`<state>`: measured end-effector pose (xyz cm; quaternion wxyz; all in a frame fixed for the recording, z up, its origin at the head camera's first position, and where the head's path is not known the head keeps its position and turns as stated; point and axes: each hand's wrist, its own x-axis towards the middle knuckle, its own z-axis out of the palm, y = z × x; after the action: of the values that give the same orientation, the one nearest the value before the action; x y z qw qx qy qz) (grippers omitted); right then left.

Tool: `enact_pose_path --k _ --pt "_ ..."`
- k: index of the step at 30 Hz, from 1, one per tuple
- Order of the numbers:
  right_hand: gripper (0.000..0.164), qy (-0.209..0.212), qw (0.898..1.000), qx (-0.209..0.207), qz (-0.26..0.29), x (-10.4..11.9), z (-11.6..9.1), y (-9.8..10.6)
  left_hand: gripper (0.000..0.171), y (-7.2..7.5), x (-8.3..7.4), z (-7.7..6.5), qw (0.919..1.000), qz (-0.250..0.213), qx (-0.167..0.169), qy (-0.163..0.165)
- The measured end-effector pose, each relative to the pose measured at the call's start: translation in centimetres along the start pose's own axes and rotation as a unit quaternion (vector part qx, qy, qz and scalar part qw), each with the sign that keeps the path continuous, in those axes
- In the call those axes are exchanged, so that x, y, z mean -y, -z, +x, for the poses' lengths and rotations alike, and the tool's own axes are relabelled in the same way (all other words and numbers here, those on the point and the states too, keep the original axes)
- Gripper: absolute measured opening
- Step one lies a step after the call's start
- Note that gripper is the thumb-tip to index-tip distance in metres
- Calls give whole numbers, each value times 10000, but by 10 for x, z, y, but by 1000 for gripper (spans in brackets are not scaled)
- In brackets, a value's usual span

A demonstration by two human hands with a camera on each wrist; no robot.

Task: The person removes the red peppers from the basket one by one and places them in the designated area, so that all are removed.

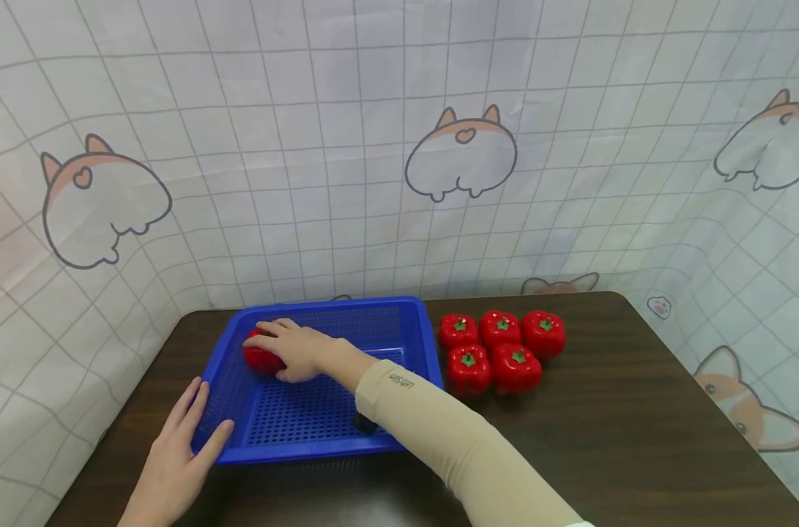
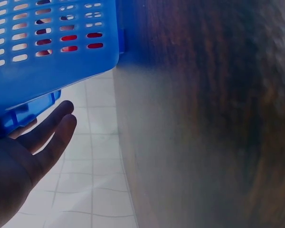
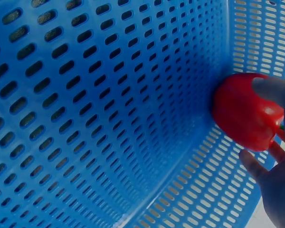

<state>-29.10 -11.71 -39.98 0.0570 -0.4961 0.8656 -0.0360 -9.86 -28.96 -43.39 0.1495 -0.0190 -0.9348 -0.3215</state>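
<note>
A red bell pepper (image 3: 244, 111) is at the left end of the blue basket (image 1: 307, 449), near its far corner. My right hand (image 1: 300, 353) reaches in and holds this pepper from above, with fingers and thumb around it; the right wrist view shows it by the basket's wall. At the basket's left rim is my left hand (image 1: 175, 454), its fingers spread and fairly straight. In the left wrist view those fingers (image 2: 57, 137) lie beside the outside of the basket, and whether they touch it is hard to tell.
Several more red bell peppers (image 1: 468, 370) stand in two rows on the dark wooden table (image 1: 636, 424), right of the basket. Behind the table hangs a white gridded cloth (image 1: 346, 219) with cartoon dogs. My right forearm crosses the basket's near right corner.
</note>
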Motion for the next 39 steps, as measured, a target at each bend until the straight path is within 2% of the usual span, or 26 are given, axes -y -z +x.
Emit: enact_pose_path --k 10,15,21,29,39 --pt "44 54 9980 -598 182 -5 0 3 77 -2 0 4 10000 11 29 34" --pt "43 -75 9974 -635 317 -7 -2 5 77 -2 1 5 10000 12 11 6" --pt "45 -155 9974 -656 237 -6 -1 4 76 -2 3 6 10000 -37 -14 -36" --pt "46 -288 9983 -487 123 -8 0 6 76 -2 7 10 10000 -26 -26 -58" --pt "50 -331 9993 46 -145 -9 -2 16 75 -2 10 13 9998 -31 -139 -113"
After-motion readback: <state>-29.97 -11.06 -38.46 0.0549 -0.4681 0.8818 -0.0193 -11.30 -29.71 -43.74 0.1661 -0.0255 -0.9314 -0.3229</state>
